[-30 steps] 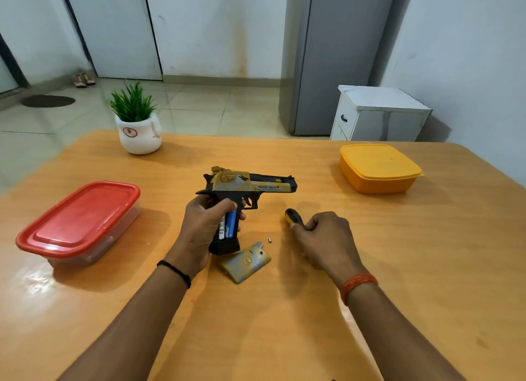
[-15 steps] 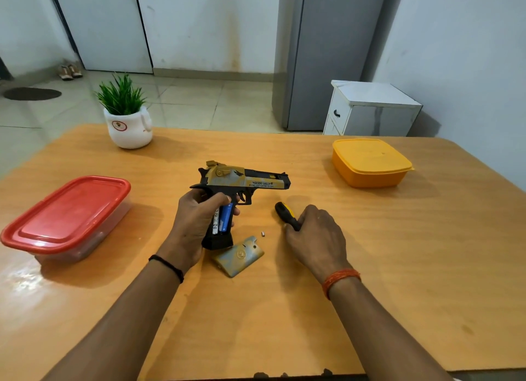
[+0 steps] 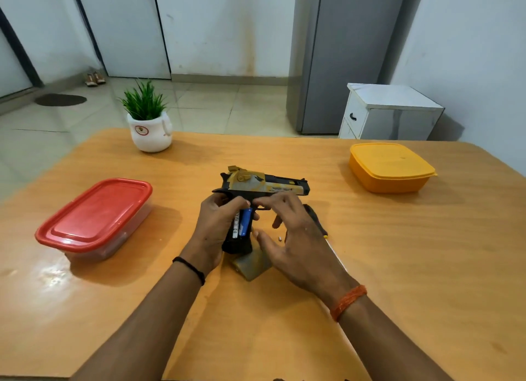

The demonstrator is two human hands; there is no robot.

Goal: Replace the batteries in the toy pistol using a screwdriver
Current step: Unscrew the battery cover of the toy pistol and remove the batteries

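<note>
My left hand (image 3: 212,228) grips the handle of the gold and black toy pistol (image 3: 264,183), holding it upright on the table with the barrel pointing right. The grip is uncovered, and blue and white batteries (image 3: 242,222) show inside it. My right hand (image 3: 290,235) is open with fingers spread, its fingertips at the batteries and trigger area. The removed grip cover (image 3: 252,264) lies on the table under my right hand. The black screwdriver (image 3: 314,218) rests on the table to the right of my right hand. A tiny screw (image 3: 279,238) lies by my right thumb.
A red-lidded clear container (image 3: 96,213) stands at the left and a yellow lidded box (image 3: 390,166) at the far right. A small potted plant (image 3: 148,124) sits at the back left. The wooden table (image 3: 398,267) has a rounded far edge.
My right hand has let go of the screwdriver, leaving it on the table, and moved left to the pistol's grip. My left hand still holds the pistol.
</note>
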